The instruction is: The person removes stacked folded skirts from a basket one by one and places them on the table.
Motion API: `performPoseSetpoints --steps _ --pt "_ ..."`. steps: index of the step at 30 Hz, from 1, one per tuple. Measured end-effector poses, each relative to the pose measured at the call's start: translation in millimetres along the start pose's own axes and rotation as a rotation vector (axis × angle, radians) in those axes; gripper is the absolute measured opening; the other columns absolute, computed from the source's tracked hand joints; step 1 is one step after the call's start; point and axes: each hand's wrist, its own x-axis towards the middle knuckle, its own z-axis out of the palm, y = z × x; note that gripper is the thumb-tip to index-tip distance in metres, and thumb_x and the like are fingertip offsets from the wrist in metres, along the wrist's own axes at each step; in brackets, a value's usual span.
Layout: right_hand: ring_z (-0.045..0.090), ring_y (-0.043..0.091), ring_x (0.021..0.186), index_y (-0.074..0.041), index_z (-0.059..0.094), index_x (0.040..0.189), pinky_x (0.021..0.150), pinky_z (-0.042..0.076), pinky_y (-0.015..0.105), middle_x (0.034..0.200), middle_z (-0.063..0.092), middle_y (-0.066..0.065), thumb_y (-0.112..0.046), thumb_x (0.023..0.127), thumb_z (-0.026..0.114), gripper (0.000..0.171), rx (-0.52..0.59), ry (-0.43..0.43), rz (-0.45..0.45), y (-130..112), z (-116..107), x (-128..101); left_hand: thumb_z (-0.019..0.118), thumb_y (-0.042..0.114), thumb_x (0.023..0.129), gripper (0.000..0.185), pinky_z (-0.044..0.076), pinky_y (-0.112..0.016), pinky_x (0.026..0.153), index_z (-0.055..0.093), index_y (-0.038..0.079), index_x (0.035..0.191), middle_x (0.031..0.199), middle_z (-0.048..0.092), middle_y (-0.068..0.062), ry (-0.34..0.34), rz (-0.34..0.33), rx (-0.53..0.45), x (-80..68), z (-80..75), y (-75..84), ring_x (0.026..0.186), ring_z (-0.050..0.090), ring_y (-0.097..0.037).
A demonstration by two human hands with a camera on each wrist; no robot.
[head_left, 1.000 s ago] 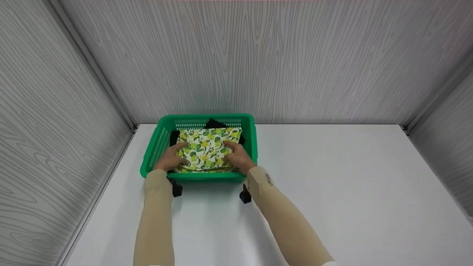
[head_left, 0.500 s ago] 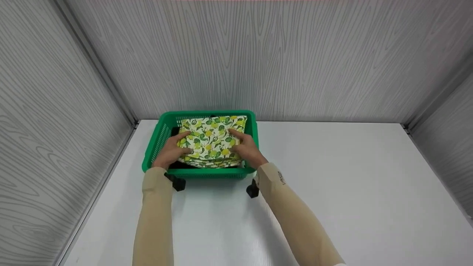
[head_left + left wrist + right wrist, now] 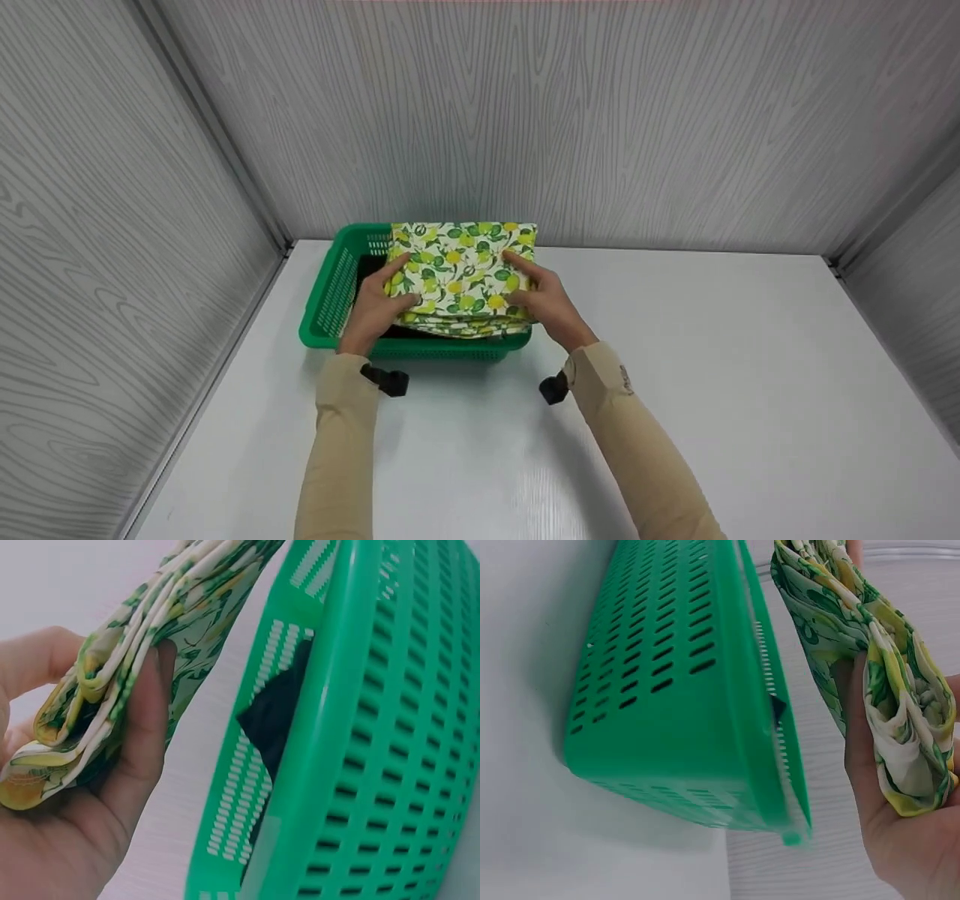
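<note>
A folded cloth (image 3: 459, 276) printed with lemons and green leaves hangs above the green plastic basket (image 3: 330, 300), held flat between both hands. My left hand (image 3: 379, 309) grips its left edge, thumb on top and fingers underneath. My right hand (image 3: 546, 304) grips the right edge the same way. In the left wrist view the cloth's folded layers (image 3: 127, 667) are pinched beside the basket wall (image 3: 375, 735). The right wrist view shows the cloth (image 3: 870, 667) clear of the basket rim (image 3: 769, 712). Something black (image 3: 274, 720) lies inside the basket.
The basket stands at the back left of a white table (image 3: 675, 390), close to the grey wood-grain back wall (image 3: 525, 112) and left wall (image 3: 97, 262). A black wrist mount (image 3: 386, 380) sits under each forearm.
Both hands have lifted the lemon-print cloth up out of the basket and carried it a little to the right. The dark item stays inside.
</note>
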Motion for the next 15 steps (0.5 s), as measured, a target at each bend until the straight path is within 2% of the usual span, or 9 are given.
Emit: performPoseSetpoints --steps 2,3,4,7,10,11,12,13,15 --pt "0.042 0.021 0.131 -0.018 0.043 0.156 0.102 0.040 0.034 0.162 0.034 0.003 0.008 0.086 0.059 0.076 0.006 -0.001 -0.017 -1.4 -5.5 -5.7 0.062 -0.001 0.093 0.071 0.041 -0.028 0.059 0.039 0.014 0.158 0.163 0.029 -0.010 0.004 0.012 -0.017 -3.3 5.1 3.6 0.055 0.042 -0.011" --pt "0.042 0.022 0.130 -0.017 0.043 0.156 0.102 0.041 0.033 0.162 0.034 0.004 0.008 0.086 0.060 0.076 0.010 -0.004 -0.025 -1.4 -8.0 -8.2 0.062 0.000 0.093 0.070 0.041 -0.027 0.059 0.039 0.015 0.158 0.163 0.029 -0.010 0.006 0.019 -0.017 -4.7 7.3 4.9 0.055 0.043 -0.011" --pt "0.040 0.021 0.132 -0.016 0.042 0.156 0.102 0.040 0.032 0.162 0.034 0.004 0.008 0.086 0.059 0.076 0.011 -0.010 -0.040 -1.4 -10.5 -10.7 0.063 0.001 0.093 0.070 0.041 -0.027 0.058 0.039 0.015 0.158 0.163 0.029 -0.010 0.007 0.027 -0.013 -6.1 9.4 6.2 0.062 0.045 -0.008" --pt "0.040 0.020 0.133 -0.013 0.041 0.156 0.099 0.042 0.029 0.161 0.035 0.003 0.009 0.086 0.059 0.076 0.015 -0.021 -0.073 -0.4 -16.8 -17.0 0.064 0.002 0.093 0.070 0.039 -0.028 0.055 0.040 0.016 0.157 0.163 0.030 -0.010 0.015 0.051 -0.010 -10.1 16.0 8.9 0.061 0.044 -0.010" --pt "0.045 0.021 0.124 -0.013 0.042 0.156 0.093 0.045 0.028 0.158 0.038 0.006 0.009 0.086 0.059 0.076 0.030 -0.022 -0.085 1.4 -22.0 -23.0 0.064 0.001 0.093 0.069 0.038 -0.027 0.054 0.040 0.015 0.157 0.163 0.031 -0.012 0.020 0.071 -0.020 -14.2 23.8 9.1 0.058 0.043 -0.008" --pt "0.047 0.022 0.119 -0.013 0.042 0.156 0.091 0.046 0.028 0.158 0.039 0.006 0.008 0.085 0.060 0.076 0.036 -0.021 -0.081 2.3 -23.6 -25.1 0.064 0.001 0.093 0.070 0.038 -0.027 0.054 0.041 0.015 0.157 0.163 0.031 -0.012 0.023 0.074 -0.024 -15.9 26.8 8.6 0.051 0.040 -0.012" --pt "0.048 0.022 0.115 -0.013 0.042 0.156 0.089 0.047 0.027 0.157 0.039 0.007 0.008 0.086 0.060 0.075 0.038 -0.021 -0.079 3.0 -25.1 -27.4 0.064 0.000 0.093 0.070 0.039 -0.027 0.054 0.041 0.015 0.157 0.162 0.032 -0.012 0.030 0.073 -0.026 -17.7 30.0 7.9 0.051 0.041 -0.013" --pt "0.049 0.022 0.112 -0.012 0.043 0.156 0.088 0.047 0.027 0.156 0.039 0.008 0.009 0.085 0.060 0.076 0.037 -0.020 -0.074 4.0 -26.8 -29.9 0.065 0.000 0.092 0.070 0.040 -0.028 0.055 0.041 0.015 0.157 0.162 0.033 -0.012 0.035 0.072 -0.028 -19.8 33.4 7.1 0.054 0.044 -0.014" --pt "0.051 0.022 0.108 -0.013 0.043 0.156 0.085 0.049 0.026 0.155 0.040 0.009 0.008 0.085 0.060 0.076 0.028 -0.015 -0.060 5.7 -31.3 -35.0 0.066 -0.001 0.092 0.070 0.043 -0.029 0.061 0.041 0.014 0.156 0.162 0.033 -0.012 0.036 0.067 -0.032 -23.3 41.2 5.0 0.073 0.057 -0.016"
